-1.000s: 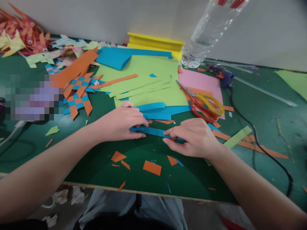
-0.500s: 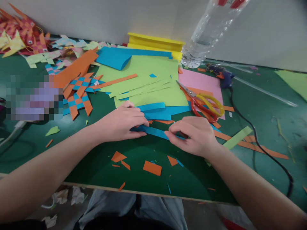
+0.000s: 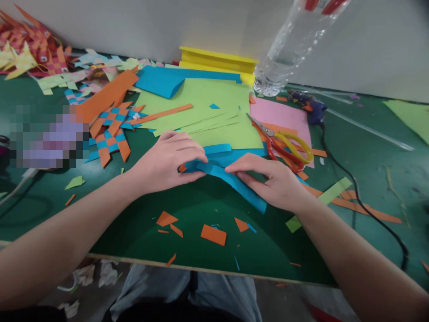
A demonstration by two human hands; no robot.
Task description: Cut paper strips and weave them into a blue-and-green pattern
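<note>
Pinching a blue strip (image 3: 239, 186), both hands (image 3: 172, 162) (image 3: 276, 184) sit over a scrap-strewn green table (image 3: 197, 203) before a grey wall (image 3: 134, 27).

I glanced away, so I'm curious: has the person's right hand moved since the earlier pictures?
Yes: the right hand, fingers on the blue strip, has moved up the picture, farther from the orange rectangle.

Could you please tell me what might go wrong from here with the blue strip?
The blue strip bows between the left hand and the right hand, so uneven pressure might crease it. Its end nearest the camera looks loose and could twist. The black cord runs close to the right forearm and might get snagged.
</note>
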